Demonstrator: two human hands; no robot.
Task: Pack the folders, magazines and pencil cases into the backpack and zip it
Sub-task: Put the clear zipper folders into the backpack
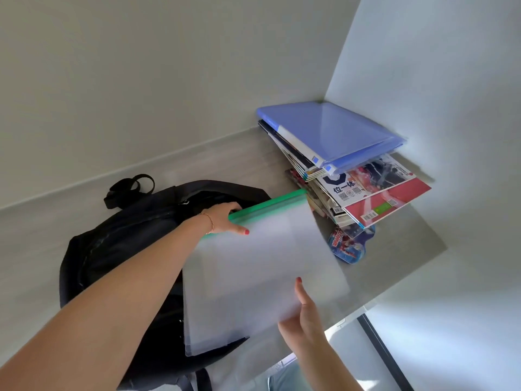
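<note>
A black backpack lies on the grey table, its opening toward the right. Over it I hold a translucent white folder with a green spine. My left hand grips the folder at the green spine, thumb on top. My right hand holds the folder's near edge, thumb resting on its face. At the back right a blue folder tops a fanned stack of magazines. A blue cartoon-printed pencil case lies partly under the stack.
The grey table fits into a white-walled corner, with walls close behind and to the right. Its front edge runs diagonally at the lower right, with a dark frame below. A backpack strap loops toward the back wall.
</note>
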